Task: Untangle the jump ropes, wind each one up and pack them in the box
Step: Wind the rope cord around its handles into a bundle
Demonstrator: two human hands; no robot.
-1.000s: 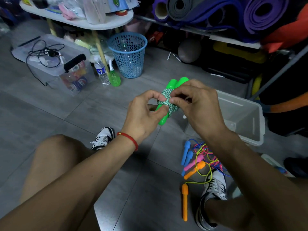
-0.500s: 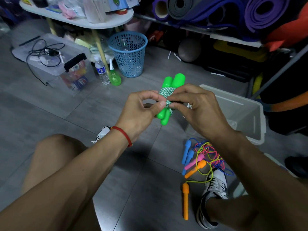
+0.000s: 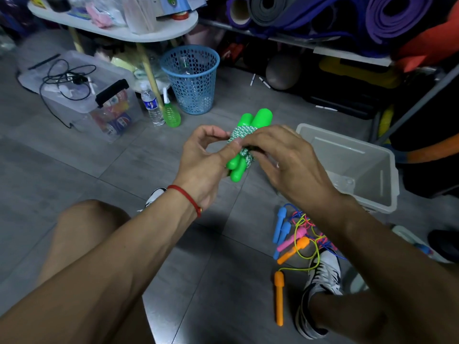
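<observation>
Above the grey tiled floor, mid-frame: both hands meet on one bundle, held up in the air between the knees.
Green jump rope: two bright green handles lie side by side, with green-and-white braided cord wound round their middle; both handle ends poke out above and below the hands.
Left hand: it wears a red string at the wrist; thumb and forefinger pinch the cord wrap on the bundle's left side, the other fingers curled underneath.
Right hand: it lies over the bundle from the right, fingers curled on the wrap, fingertips pressing right where the left thumb sits.
Box: a pale plastic tub, open at the top, stands on the floor just right of the hands; I cannot tell whether it holds any rope.
Tangle: on the floor below the right forearm, blue, pink and orange handles sit in a knot of yellow-green, pink and blue cords, beside a white sneaker.
Orange handle: it lies apart from the knot, lower on the tile, tied to it by a yellow-green cord.
Back there: a blue mesh basket, a water bottle, and a white counter piled with clutter.
</observation>
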